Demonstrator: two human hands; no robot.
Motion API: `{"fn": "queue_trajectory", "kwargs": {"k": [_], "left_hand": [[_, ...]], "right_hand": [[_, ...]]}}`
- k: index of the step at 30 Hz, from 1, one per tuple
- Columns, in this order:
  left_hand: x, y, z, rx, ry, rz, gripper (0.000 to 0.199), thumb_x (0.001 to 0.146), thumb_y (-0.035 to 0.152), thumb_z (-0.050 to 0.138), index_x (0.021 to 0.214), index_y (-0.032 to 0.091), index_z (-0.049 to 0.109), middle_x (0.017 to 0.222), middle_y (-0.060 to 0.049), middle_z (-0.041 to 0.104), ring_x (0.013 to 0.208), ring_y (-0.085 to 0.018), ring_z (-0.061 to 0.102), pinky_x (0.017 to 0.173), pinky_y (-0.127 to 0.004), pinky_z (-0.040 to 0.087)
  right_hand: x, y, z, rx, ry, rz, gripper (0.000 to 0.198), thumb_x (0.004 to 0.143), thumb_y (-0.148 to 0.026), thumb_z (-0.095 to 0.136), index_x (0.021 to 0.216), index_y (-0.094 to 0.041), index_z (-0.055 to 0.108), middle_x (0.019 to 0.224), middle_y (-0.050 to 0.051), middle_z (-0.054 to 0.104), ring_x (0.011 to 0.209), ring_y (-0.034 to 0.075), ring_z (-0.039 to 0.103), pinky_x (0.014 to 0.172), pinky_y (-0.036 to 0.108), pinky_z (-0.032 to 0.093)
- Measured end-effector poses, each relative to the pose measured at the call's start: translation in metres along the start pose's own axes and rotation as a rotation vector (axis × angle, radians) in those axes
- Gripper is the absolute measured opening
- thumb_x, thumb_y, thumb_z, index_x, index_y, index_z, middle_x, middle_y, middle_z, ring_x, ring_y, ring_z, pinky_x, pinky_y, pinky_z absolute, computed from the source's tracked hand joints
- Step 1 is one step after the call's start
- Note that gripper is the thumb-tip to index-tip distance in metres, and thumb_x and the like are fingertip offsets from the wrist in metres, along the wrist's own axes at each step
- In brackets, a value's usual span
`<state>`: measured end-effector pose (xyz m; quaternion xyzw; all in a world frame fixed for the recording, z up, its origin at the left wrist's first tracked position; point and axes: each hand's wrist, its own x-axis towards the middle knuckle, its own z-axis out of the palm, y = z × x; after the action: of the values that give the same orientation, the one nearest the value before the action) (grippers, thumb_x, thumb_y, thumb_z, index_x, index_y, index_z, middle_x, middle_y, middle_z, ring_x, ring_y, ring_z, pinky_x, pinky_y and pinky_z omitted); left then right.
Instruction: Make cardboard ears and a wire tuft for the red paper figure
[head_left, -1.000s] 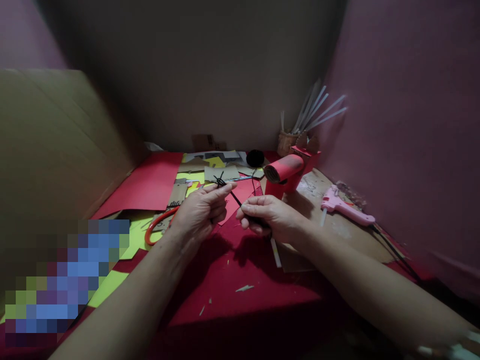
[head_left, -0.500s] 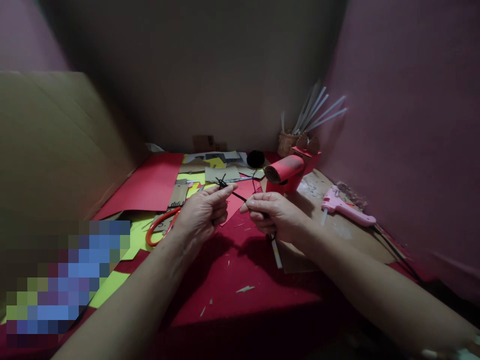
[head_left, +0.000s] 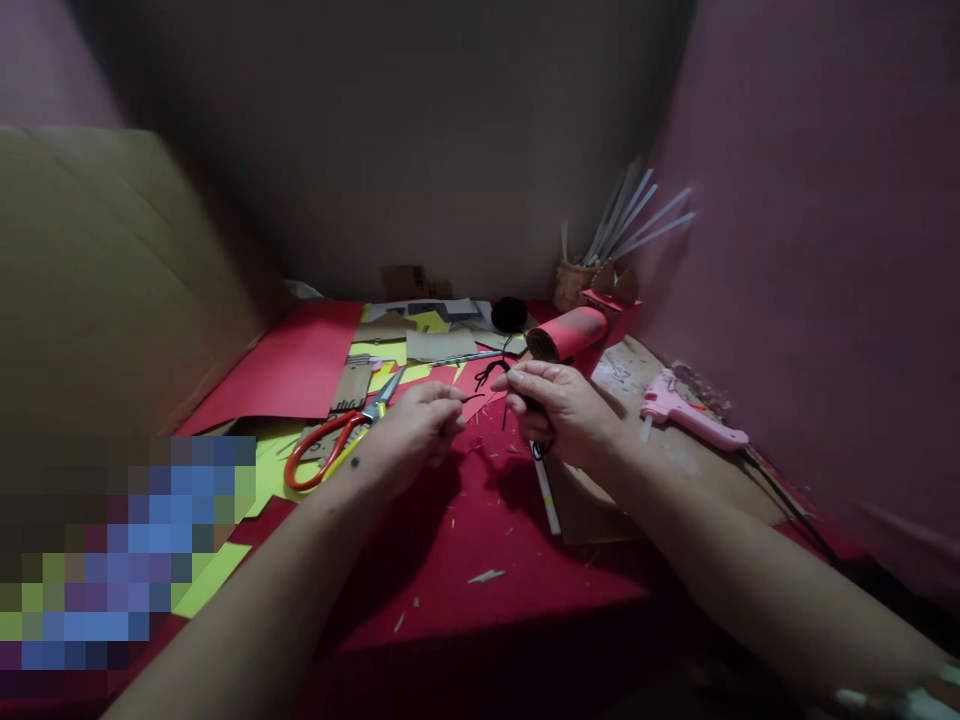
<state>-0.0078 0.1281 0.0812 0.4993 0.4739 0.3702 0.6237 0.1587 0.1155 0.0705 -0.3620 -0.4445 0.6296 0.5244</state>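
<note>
My right hand [head_left: 551, 402] pinches a small bunch of black yarn [head_left: 491, 375], whose loops and loose ends stick out past the fingertips. Facing it, my left hand [head_left: 429, 420] is closed with a short black strand [head_left: 472, 397] poking out from its fingertips. A small gap separates the two hands above the red tablecloth [head_left: 442, 560]. Scissors with red handles [head_left: 324, 455] lie just left of my left hand, blades partly spread. At the back sits a black yarn ball [head_left: 509, 314], near a red paper tube [head_left: 568, 333].
On the right, a pink glue gun [head_left: 690, 412] rests on a cardboard sheet [head_left: 600, 510]. Behind it, a woven pot [head_left: 574, 287] holds white sticks. Red paper [head_left: 277, 360] and yellow scraps cover the left. A large cardboard panel [head_left: 112, 280] stands at far left.
The yarn bunch has passed from my left hand to my right. My left hand has turned over and now pinches a thin strand. More of the scissors shows.
</note>
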Motion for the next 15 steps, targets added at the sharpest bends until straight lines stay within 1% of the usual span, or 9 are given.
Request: {"fn": "queue_trajectory", "kwargs": {"k": [2,3,5,6,8,11,13,15], "left_hand": [[-0.005,0.001,0.003,0.075,-0.005,0.025,0.026,0.071,0.010,0.052,0.097,0.016,0.053,0.046,0.009,0.041,0.035,-0.005,0.026,0.033,-0.014,0.018],[-0.007,0.002,0.004,0.112,-0.017,0.047,0.036,0.072,0.012,0.052,0.107,0.016,0.052,0.046,0.009,0.041,0.036,-0.006,0.027,0.034,-0.014,0.019],[-0.012,0.003,0.006,0.175,-0.039,0.091,0.055,0.074,0.015,0.053,0.128,0.016,0.043,0.044,0.010,0.038,0.037,-0.008,0.029,0.034,-0.015,0.021],[-0.014,0.004,0.007,0.206,-0.052,0.103,0.062,0.074,0.016,0.053,0.134,0.017,0.039,0.044,0.010,0.038,0.037,-0.009,0.030,0.034,-0.016,0.023],[-0.016,0.005,0.006,0.278,-0.110,0.095,0.068,0.073,0.017,0.055,0.139,0.017,0.037,0.046,0.009,0.041,0.038,-0.009,0.032,0.035,-0.017,0.025],[-0.017,0.005,0.001,0.363,-0.200,0.069,0.068,0.070,0.015,0.058,0.137,0.016,0.045,0.046,0.007,0.046,0.039,-0.010,0.036,0.036,-0.017,0.027],[-0.016,0.005,-0.002,0.367,-0.189,0.080,0.070,0.069,0.013,0.060,0.137,0.016,0.046,0.046,0.007,0.047,0.038,-0.010,0.036,0.036,-0.017,0.026],[-0.016,0.006,-0.003,0.343,-0.158,0.108,0.073,0.069,0.013,0.061,0.140,0.018,0.043,0.046,0.008,0.046,0.038,-0.009,0.036,0.036,-0.017,0.025]], "right_hand": [[-0.001,0.001,0.001,-0.027,0.004,-0.003,0.013,0.078,-0.027,0.061,0.077,-0.014,0.063,0.052,-0.006,0.050,0.034,0.002,0.024,0.036,0.019,0.013],[-0.001,0.002,0.002,-0.043,0.004,-0.007,0.014,0.079,-0.027,0.060,0.077,-0.014,0.063,0.052,-0.006,0.050,0.034,0.002,0.024,0.035,0.019,0.013],[-0.002,0.004,0.003,-0.073,0.003,-0.013,0.015,0.080,-0.028,0.059,0.077,-0.014,0.064,0.051,-0.006,0.050,0.034,0.002,0.025,0.035,0.019,0.013],[-0.003,0.004,0.004,-0.085,0.001,-0.013,0.015,0.080,-0.027,0.059,0.077,-0.014,0.064,0.051,-0.006,0.050,0.034,0.002,0.026,0.035,0.019,0.014],[-0.003,0.004,0.004,-0.092,0.010,-0.021,0.014,0.080,-0.026,0.058,0.076,-0.014,0.064,0.051,-0.006,0.050,0.033,0.002,0.027,0.035,0.019,0.015],[-0.002,0.002,0.002,-0.053,0.043,-0.056,0.013,0.081,-0.025,0.057,0.076,-0.015,0.062,0.051,-0.006,0.049,0.033,0.002,0.025,0.035,0.019,0.014],[-0.002,0.002,0.002,-0.059,0.052,-0.056,0.012,0.082,-0.024,0.057,0.076,-0.015,0.062,0.053,-0.006,0.051,0.033,0.002,0.026,0.035,0.019,0.015],[-0.003,0.002,0.003,-0.139,0.044,-0.045,0.013,0.082,-0.023,0.056,0.074,-0.014,0.062,0.052,-0.005,0.052,0.033,0.002,0.029,0.034,0.019,0.016]]}}
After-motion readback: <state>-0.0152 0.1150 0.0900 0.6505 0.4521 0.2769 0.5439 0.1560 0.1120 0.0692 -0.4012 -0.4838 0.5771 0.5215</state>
